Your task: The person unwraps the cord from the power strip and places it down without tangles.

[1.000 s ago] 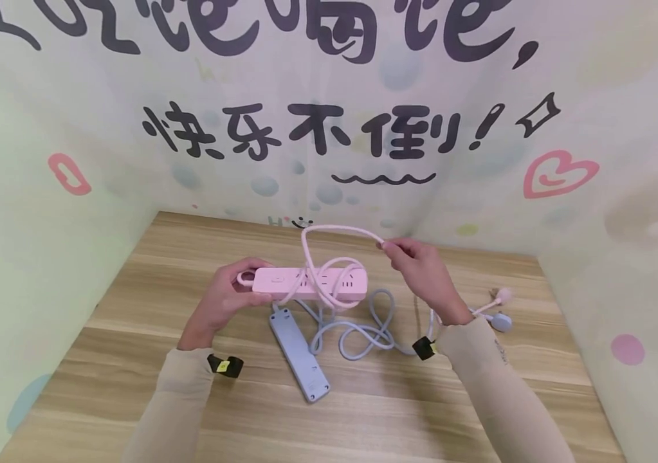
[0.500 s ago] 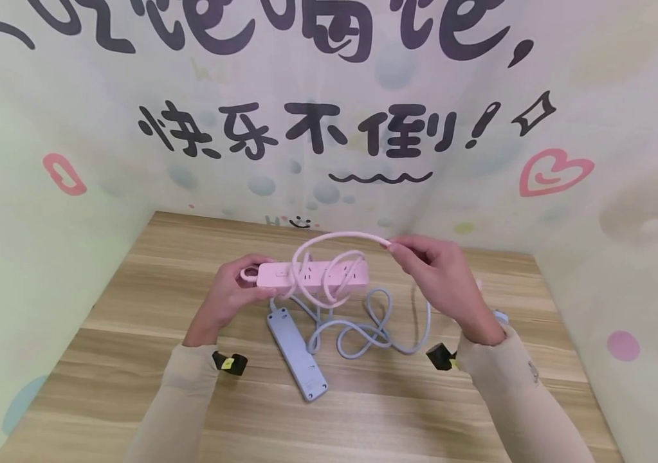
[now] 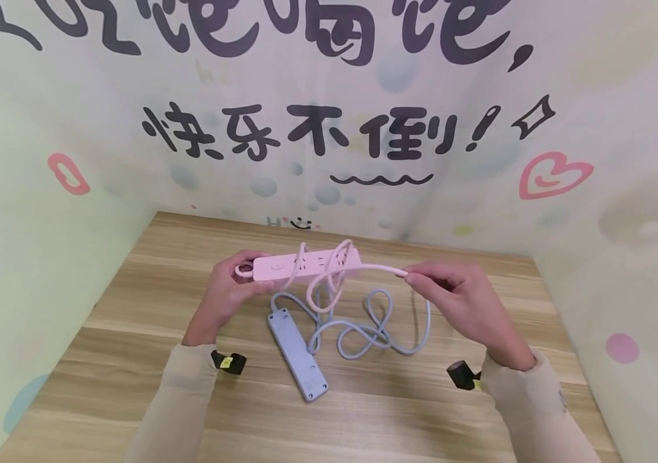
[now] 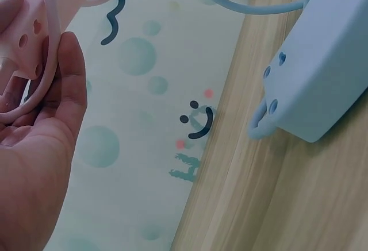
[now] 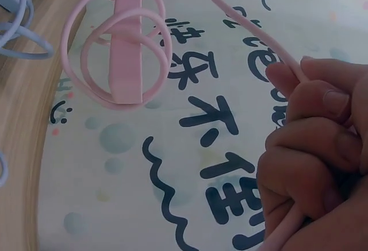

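Note:
A pink power strip [image 3: 279, 265] is held up level above the table, its left end gripped by my left hand [image 3: 227, 289]. Loops of its pink cord [image 3: 319, 302] wrap loosely around the strip's right half. My right hand [image 3: 467, 299] pinches the cord to the right of the strip, and the cord runs taut-looking between the two. In the right wrist view, the fingers of that hand [image 5: 322, 142] curl round the cord [image 5: 264, 35]. The left wrist view shows the left hand [image 4: 46, 124] around the strip's corded end [image 4: 34, 27].
Below the pink strip, a blue power strip [image 3: 298, 354] lies on the wooden table [image 3: 375, 411]. Its blue cord [image 3: 383, 334] spreads in loops to the right. A printed wall cloth [image 3: 317, 193] stands along the table's back edge.
My right hand has moved right and down, drawing the pink cord with it, and the high arc of cord has dropped across the strip. The left hand has lifted the strip slightly.

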The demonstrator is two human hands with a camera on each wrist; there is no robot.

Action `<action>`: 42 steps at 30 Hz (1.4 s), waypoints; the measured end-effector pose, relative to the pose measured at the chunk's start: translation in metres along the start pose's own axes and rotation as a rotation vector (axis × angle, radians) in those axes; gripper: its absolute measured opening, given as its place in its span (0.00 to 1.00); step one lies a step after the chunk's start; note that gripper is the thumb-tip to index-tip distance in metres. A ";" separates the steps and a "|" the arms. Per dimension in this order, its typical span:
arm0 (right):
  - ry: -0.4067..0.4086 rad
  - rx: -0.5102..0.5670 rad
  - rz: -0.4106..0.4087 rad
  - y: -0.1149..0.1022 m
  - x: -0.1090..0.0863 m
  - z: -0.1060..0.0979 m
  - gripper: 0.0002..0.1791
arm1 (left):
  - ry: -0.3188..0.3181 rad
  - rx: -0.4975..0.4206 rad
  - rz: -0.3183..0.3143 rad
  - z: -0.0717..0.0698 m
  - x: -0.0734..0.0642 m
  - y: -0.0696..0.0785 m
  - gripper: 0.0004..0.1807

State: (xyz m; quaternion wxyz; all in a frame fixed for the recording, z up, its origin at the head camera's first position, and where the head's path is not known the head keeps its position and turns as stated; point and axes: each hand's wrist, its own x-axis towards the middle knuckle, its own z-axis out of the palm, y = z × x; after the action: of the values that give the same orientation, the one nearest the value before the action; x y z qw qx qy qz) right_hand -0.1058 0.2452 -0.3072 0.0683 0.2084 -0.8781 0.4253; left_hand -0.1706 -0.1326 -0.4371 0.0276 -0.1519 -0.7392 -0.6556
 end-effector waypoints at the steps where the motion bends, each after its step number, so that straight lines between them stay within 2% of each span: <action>1: -0.015 -0.001 -0.001 0.002 -0.002 -0.001 0.08 | 0.006 0.002 0.008 0.000 0.000 0.000 0.28; 8: -0.168 0.031 0.015 0.025 -0.013 0.002 0.09 | 0.027 -0.005 0.007 -0.002 0.001 0.001 0.28; 14: -0.264 0.033 0.121 0.050 -0.012 0.014 0.08 | 0.048 -0.019 -0.002 -0.003 0.000 0.003 0.28; 20: -0.281 0.081 0.197 0.072 -0.010 0.022 0.10 | 0.053 -0.032 -0.013 -0.002 0.000 0.001 0.28; 26: -0.296 0.058 0.253 0.086 -0.008 0.023 0.11 | 0.100 -0.061 -0.007 -0.004 -0.001 0.000 0.27; 29: -0.308 0.052 0.306 0.093 -0.006 0.024 0.13 | 0.128 -0.077 0.006 -0.006 -0.001 0.000 0.27; 35: -0.329 0.033 0.393 0.109 -0.002 0.026 0.16 | 0.136 -0.096 0.023 -0.006 -0.002 0.001 0.27; 37: -0.331 0.022 0.403 0.114 -0.001 0.027 0.17 | 0.133 -0.099 0.026 -0.006 -0.003 0.000 0.27; 42: -0.346 0.001 0.366 0.119 0.004 0.034 0.17 | 0.116 -0.134 0.005 -0.007 -0.005 -0.001 0.24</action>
State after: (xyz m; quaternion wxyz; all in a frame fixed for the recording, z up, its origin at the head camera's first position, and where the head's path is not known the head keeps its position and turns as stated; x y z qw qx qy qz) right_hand -0.1582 0.2827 -0.4128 -0.1612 0.1156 -0.8996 0.3891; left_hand -0.1672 -0.1401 -0.4388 0.0618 -0.1170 -0.6904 -0.7112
